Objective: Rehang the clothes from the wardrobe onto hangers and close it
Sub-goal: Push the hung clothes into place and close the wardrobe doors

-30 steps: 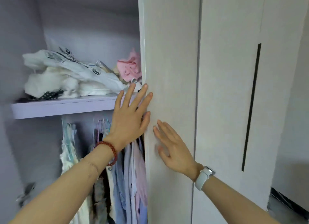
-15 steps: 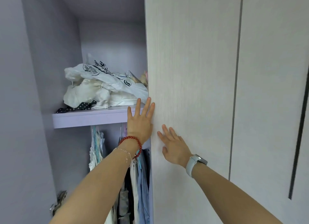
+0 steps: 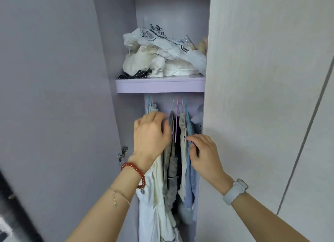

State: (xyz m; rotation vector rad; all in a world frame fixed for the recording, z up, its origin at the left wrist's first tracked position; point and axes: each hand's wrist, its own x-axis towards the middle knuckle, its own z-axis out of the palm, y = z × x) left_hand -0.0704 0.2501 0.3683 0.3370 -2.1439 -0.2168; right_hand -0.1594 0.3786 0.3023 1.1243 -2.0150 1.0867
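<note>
A pale lilac wardrobe fills the view, its left door swung out and a wood-grain door on the right covering the neighbouring compartment. Inside, a shelf carries a crumpled heap of white clothes, loose and off hangers, with a dark polka-dot piece poking out at its left edge. Judging by the task, this heap is what has to go onto hangers, so it is not yet dealt with.

Below the shelf, hanging garments crowd a rail on thin coloured hangers. Both hands work at the tops of these garments, apparently to part them and make room or find a free hanger.

The left hand, with a red bead bracelet at the wrist, has its fingers curled over the top of a cream garment and pressed toward the dark pieces beside it; whether it truly grips cloth is hidden by the back of the hand. The right hand, with a pale watch on the wrist, has its fingers bent narrowly and pinches the edge of a light blue garment near its hanger.

The heap on the shelf lies above both hands and well apart from the fingers, untouched. The wardrobe stands open, so closing it appears to come last.
</note>
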